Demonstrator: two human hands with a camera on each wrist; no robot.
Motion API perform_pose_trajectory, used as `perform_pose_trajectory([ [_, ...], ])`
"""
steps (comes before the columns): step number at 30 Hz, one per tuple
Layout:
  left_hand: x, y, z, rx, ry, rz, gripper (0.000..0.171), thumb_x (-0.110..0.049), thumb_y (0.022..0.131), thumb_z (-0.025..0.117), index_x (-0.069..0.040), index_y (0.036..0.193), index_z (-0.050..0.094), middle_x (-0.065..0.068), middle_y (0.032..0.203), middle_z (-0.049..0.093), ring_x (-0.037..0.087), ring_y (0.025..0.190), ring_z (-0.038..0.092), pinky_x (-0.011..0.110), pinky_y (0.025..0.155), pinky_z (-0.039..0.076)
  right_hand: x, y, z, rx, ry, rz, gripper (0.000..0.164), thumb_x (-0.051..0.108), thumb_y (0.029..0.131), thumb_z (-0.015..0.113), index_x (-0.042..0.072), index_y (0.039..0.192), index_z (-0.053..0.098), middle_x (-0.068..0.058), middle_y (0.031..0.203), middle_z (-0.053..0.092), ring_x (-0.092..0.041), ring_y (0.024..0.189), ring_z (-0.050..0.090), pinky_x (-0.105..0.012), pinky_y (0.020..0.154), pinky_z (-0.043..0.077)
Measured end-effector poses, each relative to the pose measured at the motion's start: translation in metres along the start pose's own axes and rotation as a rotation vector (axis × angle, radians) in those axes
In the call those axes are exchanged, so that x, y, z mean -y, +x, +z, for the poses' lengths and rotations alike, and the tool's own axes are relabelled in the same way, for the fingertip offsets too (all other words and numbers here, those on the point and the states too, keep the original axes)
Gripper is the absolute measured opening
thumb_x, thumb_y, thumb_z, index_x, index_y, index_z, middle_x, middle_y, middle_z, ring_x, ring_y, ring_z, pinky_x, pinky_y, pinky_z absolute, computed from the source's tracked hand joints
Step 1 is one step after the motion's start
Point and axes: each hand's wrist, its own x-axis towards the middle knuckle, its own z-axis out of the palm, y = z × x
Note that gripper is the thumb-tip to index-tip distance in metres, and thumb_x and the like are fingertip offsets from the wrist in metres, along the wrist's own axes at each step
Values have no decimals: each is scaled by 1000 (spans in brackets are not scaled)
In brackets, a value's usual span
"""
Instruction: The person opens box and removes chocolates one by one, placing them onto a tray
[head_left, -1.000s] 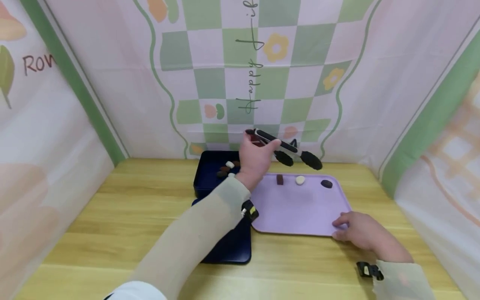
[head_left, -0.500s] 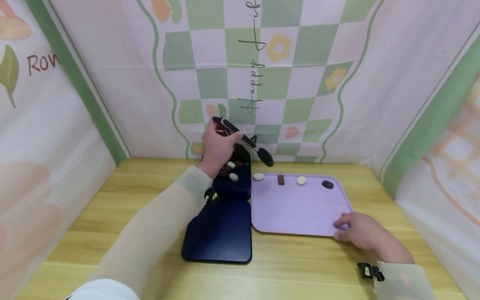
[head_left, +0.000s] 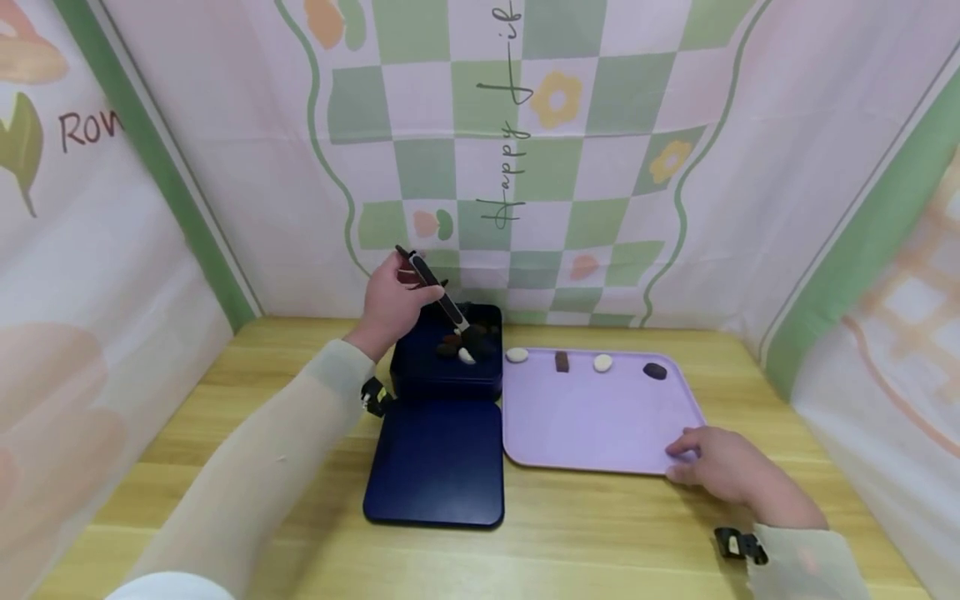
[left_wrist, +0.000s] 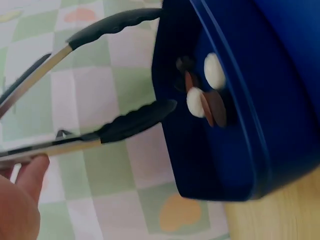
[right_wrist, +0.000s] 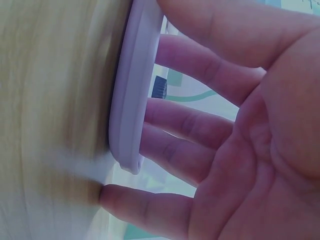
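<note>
In the head view my left hand (head_left: 392, 304) grips black-and-silver tongs (head_left: 438, 290), angled down into a navy box (head_left: 442, 387). Their black scalloped tips (left_wrist: 137, 120) stand apart at the box's opening in the left wrist view, with nothing between them. Several small white, brown and dark pieces (left_wrist: 215, 71) lie inside the box. My right hand (head_left: 723, 467) rests at the near right corner of a lilac tray (head_left: 600, 425), its fairly straight fingers (right_wrist: 172, 152) reaching over the rim. One fingertip touches the wooden table.
Along the tray's far side sit a white oval piece (head_left: 517, 355), a brown block (head_left: 562, 361), another white oval (head_left: 602, 362) and a dark oval (head_left: 655, 371). A flat navy lid (head_left: 438, 467) lies before the box. A patterned cloth (head_left: 480, 167) hangs behind the table.
My left hand has moved left with the tongs, from over the tray to the box, and the tongs' tips have lowered into it. My right hand has stayed at the tray's corner.
</note>
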Motion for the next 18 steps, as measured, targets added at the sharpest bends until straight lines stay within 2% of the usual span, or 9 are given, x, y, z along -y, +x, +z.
perform_pose_trajectory([
  [7,10,2,-1,153,20,81,56,4,83,76,-3,135,56,15,126,61,29,110,63,37,95,50,0,1,0,3,-2,6,34,27,84,79,3,107,75,-39,129,52,-60,121,43,-69,99,32],
  [9,11,2,0,173,11,86,55,5,84,76,-1,135,55,16,127,60,29,110,63,38,95,50,0,1,1,-2,-4,2,34,27,83,80,3,107,75,-38,128,52,-60,121,44,-69,99,33],
  [11,10,1,0,155,15,75,55,0,84,78,-2,133,56,15,122,62,27,107,64,38,93,51,-1,0,1,-3,-5,2,34,27,83,80,3,107,75,-38,129,52,-60,120,44,-69,99,33],
  [13,9,-1,2,108,41,57,48,-8,83,81,-4,125,58,12,113,62,26,100,64,39,87,52,0,0,1,-3,-4,2,34,27,83,80,3,107,75,-38,129,52,-60,121,44,-69,99,32],
  [15,5,-5,4,40,96,45,42,-18,81,84,-8,114,59,9,101,61,24,89,62,39,78,52,-1,0,1,-1,-2,4,34,27,83,80,3,107,75,-38,130,51,-60,121,43,-69,99,32],
  [18,1,-12,8,-44,202,56,40,-29,80,85,-10,98,54,8,87,56,26,74,53,38,66,44,-1,0,0,-1,-5,8,35,27,83,79,3,107,75,-38,129,52,-60,121,44,-69,99,32],
])
